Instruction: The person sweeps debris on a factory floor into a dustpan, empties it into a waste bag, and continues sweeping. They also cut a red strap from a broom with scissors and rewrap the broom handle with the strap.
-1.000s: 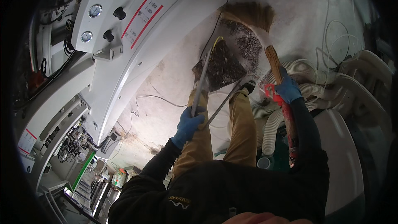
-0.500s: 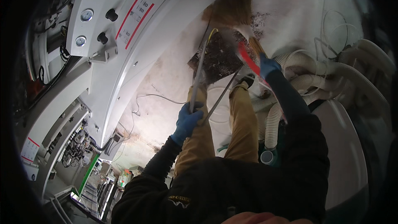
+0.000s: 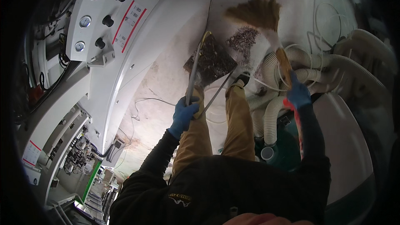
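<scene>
In a blue glove, my left hand (image 3: 183, 115) is closed round the grey metal handle (image 3: 194, 73) of a dustpan. The dark pan (image 3: 214, 60) lies on the floor in front of my feet, with debris scattered on it. My right hand (image 3: 299, 93), gloved in blue too, grips the wooden handle (image 3: 284, 64) of a broom. Its brown bristles (image 3: 257, 13) fan out over the floor, beyond and to the right of the pan. A pile of dark chips (image 3: 243, 41) lies between bristles and pan. Red material (image 3: 288, 104) hangs by my right wrist.
Ribbed pale hoses (image 3: 271, 118) coil at the right, beside a green machine part (image 3: 285, 135) and a rounded white cover (image 3: 341, 133). A white machine panel with gauges (image 3: 85, 21) stands at the left. Thin cables (image 3: 160, 98) trail over the floor.
The broom and my right hand have swung right, away from the dustpan, leaving the chip pile more exposed. The red material has dropped back toward my wrist. My left hand still holds the dustpan handle.
</scene>
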Motion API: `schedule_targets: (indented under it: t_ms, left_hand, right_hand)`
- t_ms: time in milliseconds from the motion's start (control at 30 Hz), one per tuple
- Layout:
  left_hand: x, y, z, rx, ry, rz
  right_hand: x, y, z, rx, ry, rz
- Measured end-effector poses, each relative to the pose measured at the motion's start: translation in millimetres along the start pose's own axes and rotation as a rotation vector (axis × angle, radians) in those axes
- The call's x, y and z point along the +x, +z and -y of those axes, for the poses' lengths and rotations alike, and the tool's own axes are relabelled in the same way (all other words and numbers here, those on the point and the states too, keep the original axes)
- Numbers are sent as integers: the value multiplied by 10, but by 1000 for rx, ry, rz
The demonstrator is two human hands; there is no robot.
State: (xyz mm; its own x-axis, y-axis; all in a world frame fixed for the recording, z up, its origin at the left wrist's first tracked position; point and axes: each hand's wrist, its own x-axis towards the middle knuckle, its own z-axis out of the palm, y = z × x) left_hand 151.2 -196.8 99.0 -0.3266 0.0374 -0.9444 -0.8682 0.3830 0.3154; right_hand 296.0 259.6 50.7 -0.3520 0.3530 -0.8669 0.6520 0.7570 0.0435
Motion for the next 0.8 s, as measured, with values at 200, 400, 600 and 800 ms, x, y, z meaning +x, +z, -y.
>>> schedule_targets:
  t_ms: [200, 400, 600, 800]
  left_hand:
    - [108, 144, 49, 56, -11, 15]
    - [305, 318, -113, 13, 67, 67]
    - [559, 566, -303, 249, 221, 157]
    - [744, 959, -493, 500, 260, 42]
  right_hand:
    - [1474, 13, 276, 265, -71, -103]
    - [924, 1068, 262, 295, 13, 129]
    - [-87, 1278, 55, 489, 42, 109]
    - [-270, 1344, -18, 758, 107, -34]
